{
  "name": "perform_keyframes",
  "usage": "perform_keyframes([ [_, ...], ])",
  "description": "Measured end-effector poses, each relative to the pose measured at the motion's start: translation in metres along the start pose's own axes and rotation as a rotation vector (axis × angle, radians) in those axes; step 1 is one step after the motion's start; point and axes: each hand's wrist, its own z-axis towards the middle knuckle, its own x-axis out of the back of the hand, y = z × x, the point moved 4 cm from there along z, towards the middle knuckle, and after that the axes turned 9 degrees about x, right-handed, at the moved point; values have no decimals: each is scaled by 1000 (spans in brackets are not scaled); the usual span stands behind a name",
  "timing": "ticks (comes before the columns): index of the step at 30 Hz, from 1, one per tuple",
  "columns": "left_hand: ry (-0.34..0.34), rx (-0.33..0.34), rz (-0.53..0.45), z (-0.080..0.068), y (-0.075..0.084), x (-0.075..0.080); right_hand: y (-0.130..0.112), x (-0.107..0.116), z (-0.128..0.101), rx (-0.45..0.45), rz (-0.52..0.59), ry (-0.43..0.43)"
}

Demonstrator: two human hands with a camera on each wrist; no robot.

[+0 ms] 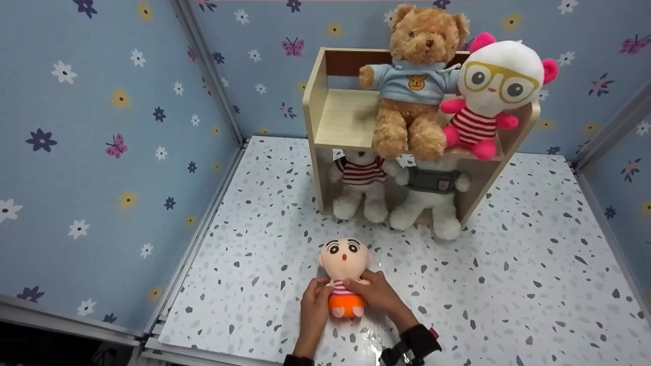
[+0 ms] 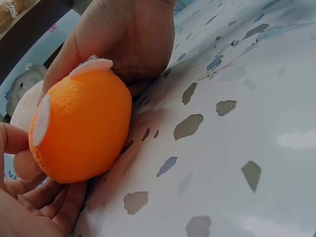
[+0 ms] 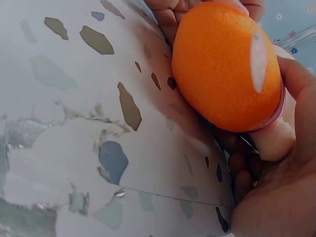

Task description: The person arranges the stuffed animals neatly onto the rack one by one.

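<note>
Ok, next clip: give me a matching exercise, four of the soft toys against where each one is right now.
Things:
1. brown teddy bear
2. pink and white doll with glasses
3. white bear in striped shirt
4. doll with orange bottom

Places:
A. under the shelf, left side
B. on the speckled floor, held between left hand and right hand
C. on the shelf, right side
D. on the shelf, to the left of the other toy there

Pairs: 1-D, 2-C, 3-A, 4-B

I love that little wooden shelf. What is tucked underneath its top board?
Under the wooden shelf sit two white plush bears: one in a striped shirt, one in a grey-green shirt. Their heads are hidden by the board and the brown teddy bear sitting above.
</note>
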Motion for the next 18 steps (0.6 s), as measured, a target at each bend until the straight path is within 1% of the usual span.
perform_keyframes([
  [4,12,2,6,1,0,1,-1,-1,2,-1,7,0],
  [8,9,-3,4,1,2,2,-2,-1,2,10,14,9],
  [14,11,-12,7,0,-1,2,2,-3,-1,-49,15,4],
  [18,-6,-10,13,0,-1,2,0,-1,-4,-56,25,9],
])
